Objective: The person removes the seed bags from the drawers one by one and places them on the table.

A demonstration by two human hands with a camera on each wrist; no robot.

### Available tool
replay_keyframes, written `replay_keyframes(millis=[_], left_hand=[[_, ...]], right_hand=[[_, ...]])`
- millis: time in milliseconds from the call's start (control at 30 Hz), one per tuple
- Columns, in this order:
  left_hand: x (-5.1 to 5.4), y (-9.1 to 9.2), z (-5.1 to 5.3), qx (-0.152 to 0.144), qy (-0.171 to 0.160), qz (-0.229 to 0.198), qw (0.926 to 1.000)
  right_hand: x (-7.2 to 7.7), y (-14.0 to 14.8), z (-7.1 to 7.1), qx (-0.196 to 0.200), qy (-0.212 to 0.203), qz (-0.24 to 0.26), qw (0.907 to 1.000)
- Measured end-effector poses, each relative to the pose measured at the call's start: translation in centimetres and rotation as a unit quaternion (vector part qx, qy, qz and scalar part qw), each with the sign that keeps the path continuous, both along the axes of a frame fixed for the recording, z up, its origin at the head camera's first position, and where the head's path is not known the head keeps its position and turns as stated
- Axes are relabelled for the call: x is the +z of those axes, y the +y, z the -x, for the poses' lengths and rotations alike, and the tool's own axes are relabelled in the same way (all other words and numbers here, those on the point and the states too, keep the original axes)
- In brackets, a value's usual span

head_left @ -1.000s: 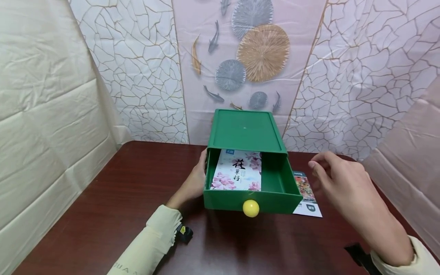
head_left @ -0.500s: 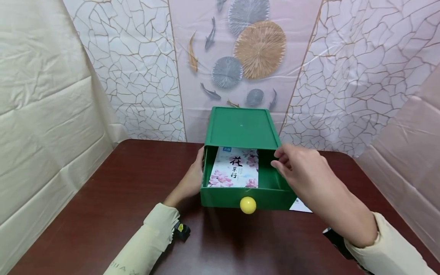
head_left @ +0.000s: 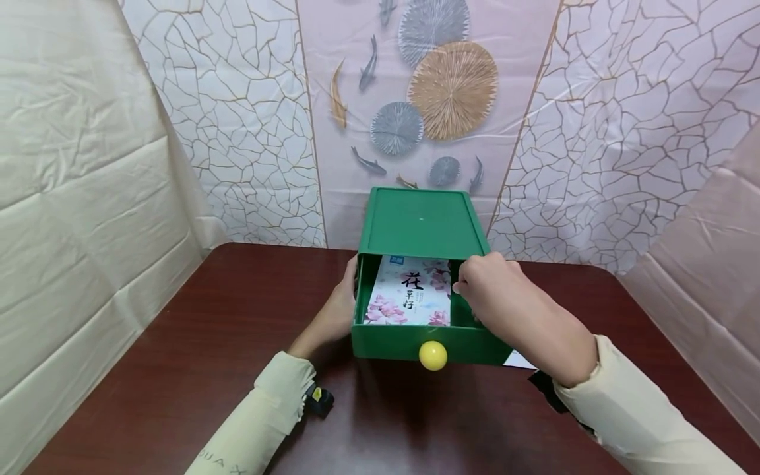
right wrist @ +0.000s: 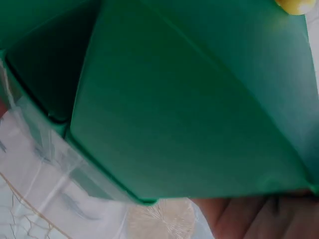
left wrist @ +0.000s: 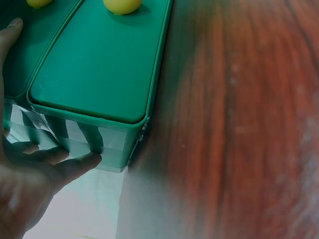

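Note:
A green drawer box (head_left: 423, 221) stands on the table, its top drawer (head_left: 392, 342) pulled out by a yellow knob's (head_left: 433, 355) length and more. Inside, on the drawer's left, lies a white seed packet (head_left: 388, 290) printed with pink blossoms. My left hand (head_left: 336, 310) rests against the box's left side; the left wrist view shows its fingers (left wrist: 75, 167) fairly straight along the taped wall. My right hand (head_left: 505, 297) reaches down into the drawer's right part. Its fingertips are hidden by the hand and the drawer wall (right wrist: 164, 114), so whether they pinch anything is unseen.
Lower drawers with yellow knobs (left wrist: 122, 4) sit shut in the left wrist view. The white corner of another packet (head_left: 518, 360) shows at the drawer's right, mostly covered by my right arm. A patterned cloth (head_left: 255, 119) hangs behind the dark red table (head_left: 196, 343).
My right hand has moved left from beside the box, over the other packet, and down into the open drawer. My left hand stays on the box's side.

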State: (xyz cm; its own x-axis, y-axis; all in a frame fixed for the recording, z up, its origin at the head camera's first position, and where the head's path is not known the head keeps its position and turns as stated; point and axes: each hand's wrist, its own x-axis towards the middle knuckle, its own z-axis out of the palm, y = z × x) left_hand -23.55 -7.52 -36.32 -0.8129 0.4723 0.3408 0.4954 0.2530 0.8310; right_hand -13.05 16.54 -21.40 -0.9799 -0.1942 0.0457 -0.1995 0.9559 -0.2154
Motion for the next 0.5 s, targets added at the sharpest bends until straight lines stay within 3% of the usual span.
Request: replay_keyframes(millis=[67, 300, 500], left_hand=[[-0.1, 0.0, 0.1, 0.000, 0.004, 0.000, 1.0000], [-3.6, -0.1, 3.0, 0.008, 0.021, -0.010, 0.9997], [-4.0, 0.0, 3.3, 0.011, 0.021, -0.008, 0.9997]], right_hand=[[-0.1, -0.2, 0.3, 0.001, -0.016, 0.002, 0.9999], [-0.9, -1.1, 1.6, 0.013, -0.024, 0.015, 0.9995], [-1.6, -1.5, 2.0, 0.001, -0.030, 0.015, 0.9994]])
